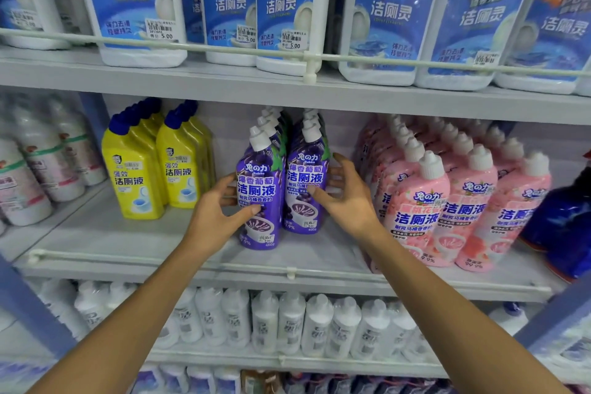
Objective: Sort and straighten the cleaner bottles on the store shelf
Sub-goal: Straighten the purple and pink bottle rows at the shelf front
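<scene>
The two rows of purple cleaner bottles stand in the middle of the middle shelf (128, 243), and both hands are on the front pair. The left hand (217, 208) holds the left purple bottle (259, 176): the thumb lies across the front label and the fingers curl round its left side. The right hand (348, 198) holds the right purple bottle (303, 176) in a looser way, with the thumb on the label and the spread, curved fingers reaching round the right side. I cannot tell how firmly these fingers press.

I think the hands take the bottles from the outer sides so that the two rows can be pressed together and turned with the labels to the front. The left purple bottle stands a little nearer than the right one, so it probably needs a push to the far side.

To the left, well apart, stand the yellow bottles (134, 176). To the right the pink bottles (425, 211) are near the right hand and leave its fingers little room. A thin white rail (224, 267) runs along the near edge of the shelf. The shelf above it carries large blue-labelled jugs (134, 3).
</scene>
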`<act>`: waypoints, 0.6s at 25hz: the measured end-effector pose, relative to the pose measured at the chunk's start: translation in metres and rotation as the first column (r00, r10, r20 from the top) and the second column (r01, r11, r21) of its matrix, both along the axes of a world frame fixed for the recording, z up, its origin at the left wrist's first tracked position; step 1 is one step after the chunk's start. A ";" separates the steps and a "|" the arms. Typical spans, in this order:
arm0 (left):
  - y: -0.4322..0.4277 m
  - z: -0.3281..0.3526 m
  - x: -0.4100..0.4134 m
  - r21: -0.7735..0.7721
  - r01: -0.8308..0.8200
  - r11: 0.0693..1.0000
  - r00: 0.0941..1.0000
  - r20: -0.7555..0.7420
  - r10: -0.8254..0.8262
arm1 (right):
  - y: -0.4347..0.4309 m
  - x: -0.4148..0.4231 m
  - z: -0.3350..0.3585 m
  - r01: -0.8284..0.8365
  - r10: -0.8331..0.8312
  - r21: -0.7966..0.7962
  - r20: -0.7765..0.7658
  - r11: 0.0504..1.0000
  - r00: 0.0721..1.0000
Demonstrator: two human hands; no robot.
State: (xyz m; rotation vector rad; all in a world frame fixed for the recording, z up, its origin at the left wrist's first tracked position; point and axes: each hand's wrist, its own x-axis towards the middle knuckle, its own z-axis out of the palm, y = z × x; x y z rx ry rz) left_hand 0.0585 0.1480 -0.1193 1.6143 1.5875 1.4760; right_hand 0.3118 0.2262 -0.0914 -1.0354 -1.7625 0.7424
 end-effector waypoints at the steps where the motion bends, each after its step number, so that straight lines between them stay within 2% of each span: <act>1: -0.007 0.001 -0.001 -0.001 0.018 1.000 1.000 0.015 -0.018 | -0.011 0.004 0.002 -0.014 0.013 0.009 0.024 1.000 1.000; 7: -0.054 0.021 0.006 0.003 0.171 0.985 0.984 0.041 -0.171 | -0.088 0.035 0.023 -0.072 0.069 0.023 0.124 0.997 0.990; 11: -0.056 0.031 0.054 0.017 0.324 0.946 0.942 0.089 -0.324 | -0.128 0.077 0.028 -0.049 0.054 -0.047 0.114 0.998 0.992; 15: -0.049 0.038 0.114 0.011 0.422 0.906 0.905 0.042 -0.422 | -0.152 0.133 0.039 0.030 -0.026 -0.046 0.089 0.999 0.996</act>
